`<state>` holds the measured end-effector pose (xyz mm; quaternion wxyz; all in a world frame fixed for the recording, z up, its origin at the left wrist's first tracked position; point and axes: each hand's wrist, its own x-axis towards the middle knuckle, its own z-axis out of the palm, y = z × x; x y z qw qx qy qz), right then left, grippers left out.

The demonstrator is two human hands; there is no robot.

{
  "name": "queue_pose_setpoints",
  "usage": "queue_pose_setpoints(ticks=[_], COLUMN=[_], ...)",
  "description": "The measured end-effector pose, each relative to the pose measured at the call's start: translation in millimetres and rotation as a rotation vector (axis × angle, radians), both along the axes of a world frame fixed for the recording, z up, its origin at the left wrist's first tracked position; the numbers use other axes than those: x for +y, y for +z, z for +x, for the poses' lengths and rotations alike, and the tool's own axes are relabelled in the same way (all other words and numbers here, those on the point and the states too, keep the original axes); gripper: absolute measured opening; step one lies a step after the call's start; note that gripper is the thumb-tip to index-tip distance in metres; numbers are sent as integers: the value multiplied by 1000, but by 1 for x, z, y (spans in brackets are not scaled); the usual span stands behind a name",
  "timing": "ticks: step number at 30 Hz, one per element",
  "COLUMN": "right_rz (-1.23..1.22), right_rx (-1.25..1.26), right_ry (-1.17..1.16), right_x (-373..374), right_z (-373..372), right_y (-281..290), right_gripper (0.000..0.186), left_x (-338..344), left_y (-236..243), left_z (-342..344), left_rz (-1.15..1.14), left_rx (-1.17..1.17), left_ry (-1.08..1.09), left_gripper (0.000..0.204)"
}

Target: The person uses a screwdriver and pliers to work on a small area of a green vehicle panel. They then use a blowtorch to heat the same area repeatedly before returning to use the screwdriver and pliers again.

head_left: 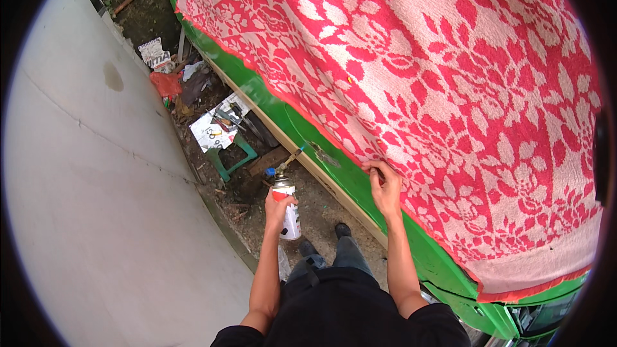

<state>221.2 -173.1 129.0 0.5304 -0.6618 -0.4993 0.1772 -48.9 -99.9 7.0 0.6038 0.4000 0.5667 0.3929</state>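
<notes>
My left hand (pixel 277 209) is wrapped round a gas canister (pixel 291 222) with a blow torch head (pixel 283 166) fitted on top. The torch's brass nozzle points up and right at the green body panel (pixel 308 130), with a small bluish flame at its tip. Just beyond the flame, a dull greyish patch (pixel 326 156) breaks the green paint. My right hand (pixel 385 189) has its fingers bent at the lower edge of a red and pale pink floral blanket (pixel 424 90), pinching the cloth there. The blanket covers most of the green vehicle.
A beige strip (pixel 302 157) runs along the panel's lower side. To the left stands a big pale curved wall (pixel 109 173). Between them, a green stool (pixel 232 157) carries a printed sheet and tools. A tyre (pixel 262 130), a red rag (pixel 166 83) and litter lie behind.
</notes>
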Motion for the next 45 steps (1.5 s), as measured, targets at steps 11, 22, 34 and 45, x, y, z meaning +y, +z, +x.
queue_pose_setpoints(ticks=[11, 22, 34, 45], right_rz=[-43, -45, -65, -45], right_rx=[11, -2, -4, -10], right_ry=[-63, -78, -76, -64], right_x=[3, 5, 7, 5], right_z=[-11, -11, -11, -10], right_y=[6, 4, 4, 3], right_gripper=[18, 19, 18, 18], left_x=[13, 15, 6, -1], left_y=[-10, -2, 20, 20], left_z=[-10, -17, -10, -7], left_rz=[28, 5, 19, 46], left_rx=[-11, -11, -77, -94], left_ry=[-47, -103, -147, -142], left_gripper=[40, 43, 43, 42])
